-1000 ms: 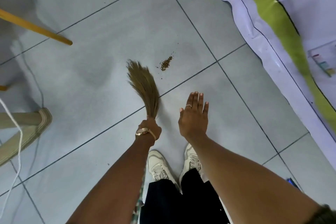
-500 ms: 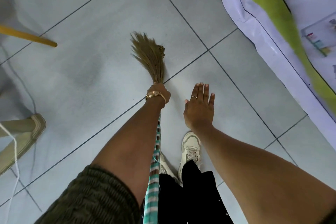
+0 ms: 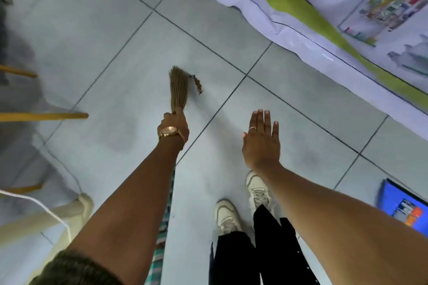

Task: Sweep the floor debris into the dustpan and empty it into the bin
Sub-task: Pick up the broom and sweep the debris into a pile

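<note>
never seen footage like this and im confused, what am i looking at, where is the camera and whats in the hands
No machine here: it is one person, filmed by a wide-angle camera worn on their head, looking forward and down. That is why you see two bare arms, black trousers and white shoes from above.

The left hand, with a watch on the wrist, is closed around a short straw broom. Its bristles touch a small line of brown debris on the grey tiled floor.

The right hand is open and flat, a ring on one finger, holding nothing.

At the top right a printed white and green banner lies along the floor. Wooden furniture legs show at the left, and a blue object at the right edge. No dustpan or bin is in view.
</note>
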A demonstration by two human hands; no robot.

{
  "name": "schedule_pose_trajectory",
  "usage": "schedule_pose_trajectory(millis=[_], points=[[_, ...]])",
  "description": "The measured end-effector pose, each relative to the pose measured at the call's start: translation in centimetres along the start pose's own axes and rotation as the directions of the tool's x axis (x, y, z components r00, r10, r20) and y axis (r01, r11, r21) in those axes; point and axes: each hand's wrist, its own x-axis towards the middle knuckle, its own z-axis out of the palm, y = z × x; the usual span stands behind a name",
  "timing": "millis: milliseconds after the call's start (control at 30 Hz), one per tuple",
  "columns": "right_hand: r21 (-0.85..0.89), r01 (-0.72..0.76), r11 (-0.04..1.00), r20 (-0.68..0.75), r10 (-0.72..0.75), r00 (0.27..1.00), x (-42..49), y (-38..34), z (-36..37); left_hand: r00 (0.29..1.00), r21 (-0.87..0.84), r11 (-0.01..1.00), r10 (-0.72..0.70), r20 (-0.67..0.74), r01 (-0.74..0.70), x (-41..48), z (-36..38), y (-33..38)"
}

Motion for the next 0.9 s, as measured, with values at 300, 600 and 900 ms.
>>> schedule_pose_trajectory(millis=[300,600,900], points=[[0.116,-0.117,0.986,0.017,0.116,0.993,-9.8,8.3,-2.0,0.997,0.034,0.997,0.071,-0.041,-0.07,-12.1,-1.4,1.5],[0.187,-0.361,0.914,0.243,0.313,0.918,-18.3,26.2,3.4,0.884,0.044,0.889,0.446,0.138,-0.455,-24.4,10.7,16.7],[0.299,-0.715,0.632,0.389,0.604,0.696,-26.2,45.3,12.8,0.792,0.081,0.794,0.581,0.186,-0.602,-33.8,24.9,38.4]])
